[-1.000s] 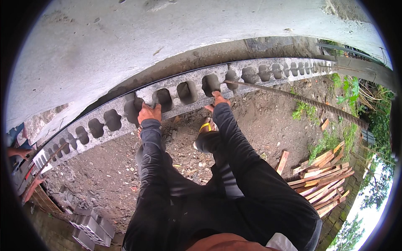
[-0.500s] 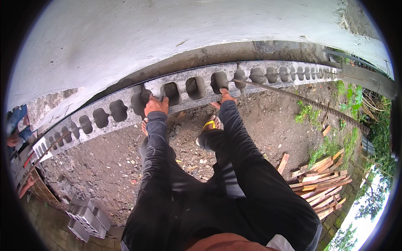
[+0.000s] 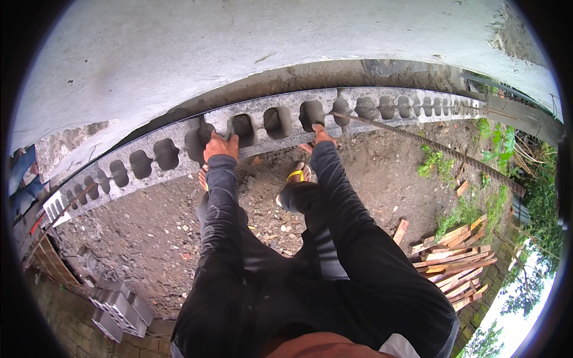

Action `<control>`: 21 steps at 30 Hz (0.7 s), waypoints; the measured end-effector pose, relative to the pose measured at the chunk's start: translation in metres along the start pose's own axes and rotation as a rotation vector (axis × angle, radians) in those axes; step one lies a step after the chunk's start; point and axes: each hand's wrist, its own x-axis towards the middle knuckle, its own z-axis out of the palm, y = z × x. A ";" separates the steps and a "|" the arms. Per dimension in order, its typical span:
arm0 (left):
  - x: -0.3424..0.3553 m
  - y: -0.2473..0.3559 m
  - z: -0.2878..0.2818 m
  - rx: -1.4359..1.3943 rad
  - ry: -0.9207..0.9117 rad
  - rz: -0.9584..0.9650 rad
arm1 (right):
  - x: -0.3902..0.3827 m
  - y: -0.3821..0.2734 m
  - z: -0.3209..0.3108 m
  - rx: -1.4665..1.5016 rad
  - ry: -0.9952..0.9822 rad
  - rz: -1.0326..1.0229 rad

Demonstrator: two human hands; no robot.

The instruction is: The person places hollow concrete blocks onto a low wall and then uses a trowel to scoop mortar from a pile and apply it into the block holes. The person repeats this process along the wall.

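A grey hollow concrete block [image 3: 259,126] sits in a long row of such blocks [image 3: 160,176], between both of my hands. My left hand [image 3: 221,147] is closed over its left end, with some fingers inside the end hollow. At the other end, my right hand [image 3: 323,135] grips the near edge by the right-hand cell, fingertips partly hidden. Wet-looking grey mortar shows in the joint hollows. A thin string line [image 3: 271,95] runs along the row's far edge.
Beyond the row rises a pale wall [image 3: 239,36]. A ribbed steel bar [image 3: 430,143] slants out from the row to the right. Wood offcuts [image 3: 453,262] lie lower right; stacked blocks [image 3: 122,307] stand lower left. Part of another person [image 3: 24,179] shows at far left.
Both hands keep their grip on the block, which shows no clear shift along the row. The view has tilted slightly; the other person at far left has moved.
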 end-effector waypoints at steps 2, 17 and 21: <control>0.001 0.000 0.000 0.019 -0.006 -0.006 | -0.007 -0.006 0.003 0.098 0.012 0.069; -0.001 0.001 -0.005 0.001 -0.069 -0.016 | -0.054 -0.031 -0.001 0.104 -0.055 0.138; 0.007 -0.002 -0.006 -0.054 -0.179 -0.041 | -0.060 -0.027 -0.016 0.118 -0.054 0.063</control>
